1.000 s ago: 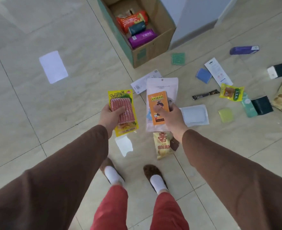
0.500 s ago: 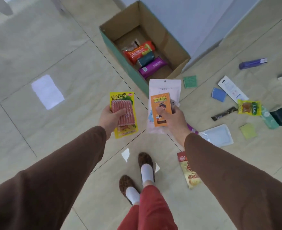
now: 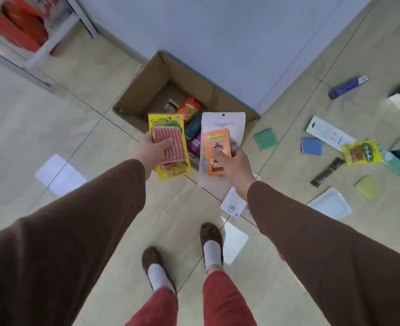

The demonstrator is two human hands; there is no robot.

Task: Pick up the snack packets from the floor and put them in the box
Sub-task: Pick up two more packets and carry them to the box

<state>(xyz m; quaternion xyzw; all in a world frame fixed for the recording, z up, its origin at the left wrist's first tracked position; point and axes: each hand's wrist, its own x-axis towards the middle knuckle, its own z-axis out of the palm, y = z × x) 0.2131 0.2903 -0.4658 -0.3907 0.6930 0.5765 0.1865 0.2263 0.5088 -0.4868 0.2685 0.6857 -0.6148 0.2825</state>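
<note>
A person in brown sleeves stands over a beige tiled floor, both hands held out above an open brown cardboard box set against a pale blue wall. The left hand grips a flat yellow snack packet with red strips showing. The right hand pinches a small orange snack packet against a larger white pouch. Inside the box lie a red packet and a dark teal one. More packets are scattered on the floor to the right, among them a yellow-green one.
</note>
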